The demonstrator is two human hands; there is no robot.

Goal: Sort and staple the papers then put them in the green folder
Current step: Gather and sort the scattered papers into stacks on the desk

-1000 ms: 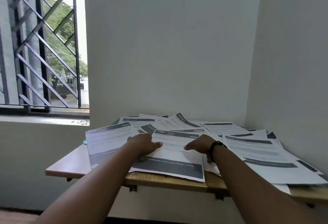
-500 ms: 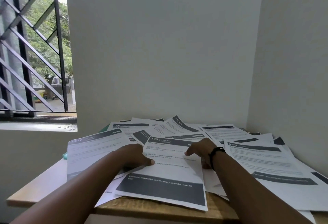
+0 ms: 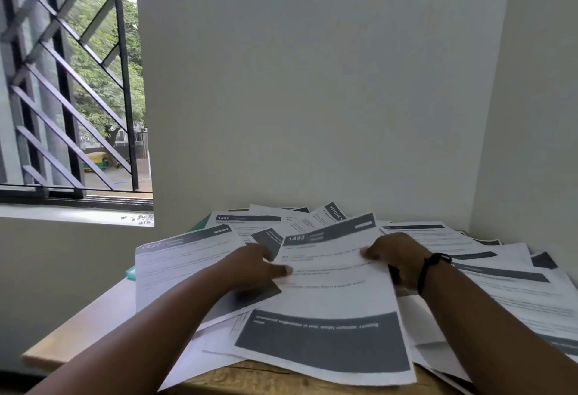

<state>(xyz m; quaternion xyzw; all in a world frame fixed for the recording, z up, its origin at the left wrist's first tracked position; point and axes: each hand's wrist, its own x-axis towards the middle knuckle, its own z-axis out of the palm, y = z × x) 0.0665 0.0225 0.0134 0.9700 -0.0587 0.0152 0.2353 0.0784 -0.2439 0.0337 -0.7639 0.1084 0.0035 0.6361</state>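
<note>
In the head view, the sheet (image 3: 331, 294) headed 1492 is seen lifted at its far edge and drawn nearer than half a second ago, its dark footer band now hanging over the near edge of the table (image 3: 78, 329). It is gripped on both sides: the left hand (image 3: 253, 266) pinches its left edge with the thumb on top, and the right hand (image 3: 397, 257) holds its right edge, thumb on the paper. Both hands have been raised slightly from the pile.

The fingers under the sheet are hidden, so their lie cannot be told. Most print is blurred; only numbers such as 1492 and 1327 and the word KITCHEN can be read. A green corner (image 3: 203, 222), probably the folder, is glimpsed at the far left under the papers (image 3: 488, 272), the rest covered. No stapler can be made out.

The sheet's long axis runs near to far, header away, footer toward the person, tilted slightly to the right.
</note>
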